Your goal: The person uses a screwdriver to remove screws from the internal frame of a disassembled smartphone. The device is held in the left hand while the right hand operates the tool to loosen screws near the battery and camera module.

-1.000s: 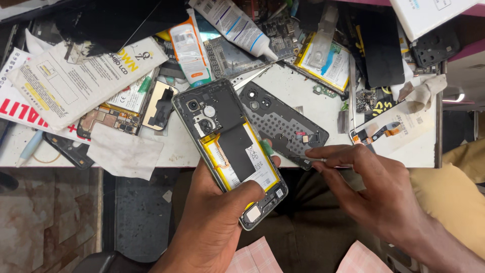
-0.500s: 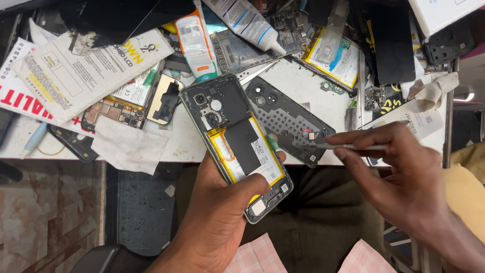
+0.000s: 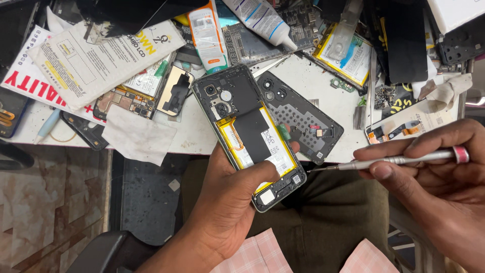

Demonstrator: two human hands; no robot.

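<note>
My left hand (image 3: 230,202) holds an opened phone (image 3: 247,134) with its back off, showing a yellow-edged battery, black tape and camera modules. The thumb lies across the phone's lower part. My right hand (image 3: 439,177) grips a thin silver screwdriver (image 3: 399,160) with a pink ring at its end. The driver's tip points left, just beside the phone's lower right edge and apart from it. The black back cover (image 3: 303,119) lies on the white table (image 3: 192,134) right behind the phone.
The table is crowded with phone parts: a white packet (image 3: 96,60), a spare battery (image 3: 346,53), glue tubes (image 3: 262,20), circuit boards, a white cloth (image 3: 136,134) and tweezers (image 3: 373,86). The table's front edge runs just behind my hands. My lap lies below.
The right hand has pulled back to the right and now holds the screwdriver level, tip toward the phone. The left hand has brought the phone slightly nearer and lower.
</note>
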